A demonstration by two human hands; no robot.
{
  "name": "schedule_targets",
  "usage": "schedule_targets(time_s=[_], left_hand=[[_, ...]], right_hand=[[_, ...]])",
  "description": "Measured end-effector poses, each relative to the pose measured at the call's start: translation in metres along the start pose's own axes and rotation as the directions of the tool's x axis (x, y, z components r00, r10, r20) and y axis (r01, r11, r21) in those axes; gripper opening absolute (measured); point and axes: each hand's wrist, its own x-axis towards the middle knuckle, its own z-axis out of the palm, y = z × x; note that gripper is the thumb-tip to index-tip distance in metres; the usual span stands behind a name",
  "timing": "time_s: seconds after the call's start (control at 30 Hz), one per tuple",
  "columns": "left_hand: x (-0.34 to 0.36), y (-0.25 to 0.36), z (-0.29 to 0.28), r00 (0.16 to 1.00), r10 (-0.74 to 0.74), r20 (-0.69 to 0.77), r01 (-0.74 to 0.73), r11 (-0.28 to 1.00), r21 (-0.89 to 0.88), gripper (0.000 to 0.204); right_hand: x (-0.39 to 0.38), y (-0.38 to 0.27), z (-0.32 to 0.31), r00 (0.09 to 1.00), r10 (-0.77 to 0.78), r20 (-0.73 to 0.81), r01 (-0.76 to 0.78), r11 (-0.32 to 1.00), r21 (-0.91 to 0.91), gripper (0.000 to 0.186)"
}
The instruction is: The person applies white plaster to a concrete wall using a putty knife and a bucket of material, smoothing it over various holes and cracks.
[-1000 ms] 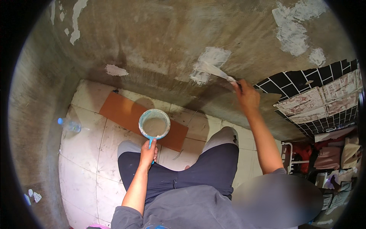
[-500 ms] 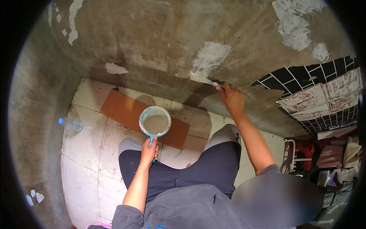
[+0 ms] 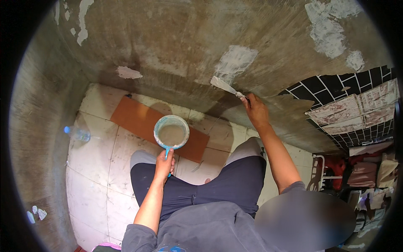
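Observation:
My left hand (image 3: 164, 164) is wrapped round the blue handle of a dipper (image 3: 155, 133), held upright over the floor with greyish-white paste (image 3: 171, 134) inside. Up and to the right, my right hand (image 3: 256, 110) grips a putty knife (image 3: 224, 85) by its handle. The knife's blade is smeared with white and lies at the lower end of a white filler patch (image 3: 236, 59) on the bare brown wall (image 3: 176, 46). Whether the blade presses on the wall, I cannot tell. The fingers of my right hand partly hide the handle.
A brown board (image 3: 142, 122) lies on the pale tiled floor (image 3: 90, 168) below the dipper. A clear plastic bottle (image 3: 78, 133) stands or lies by the left wall. Black tiles (image 3: 323, 86) show on the right, near a white metal frame (image 3: 322, 172) and hanging cloths (image 3: 363, 173).
The putty knife's blade has turned slightly, showing more of its face, and stays near the patch's lower end. My left hand holds the dipper almost unmoved. The view has shifted a little.

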Motion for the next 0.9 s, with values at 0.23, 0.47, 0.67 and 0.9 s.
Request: schedule_targets(time_s=[0.23, 0.47, 0.67, 0.9], left_hand=[[-0.012, 0.006, -0.001, 0.998, 0.053, -0.015, -0.052, 0.997, 0.059, 0.037], [-0.01, -0.002, 0.004, 0.984, 0.177, 0.01, -0.174, 0.956, 0.234, 0.039], [-0.008, -0.015, 0.003, 0.899, 0.436, 0.047, -0.41, 0.797, 0.444, 0.041], [-0.017, -0.005, 0.006, 0.88, 0.467, 0.089, -0.441, 0.732, 0.519, 0.043]], right_hand=[[-0.04, 0.008, -0.047, 0.994, 0.049, 0.094, -0.06, 0.991, 0.118, 0.028], [-0.07, -0.121, -0.089, 0.91, -0.179, 0.374, 0.038, 0.934, 0.355, 0.028], [-0.076, -0.164, -0.058, 0.887, -0.237, 0.396, 0.136, 0.955, 0.265, 0.021], [-0.093, -0.169, -0.019, 0.908, -0.246, 0.339, 0.198, 0.965, 0.169, 0.02]])
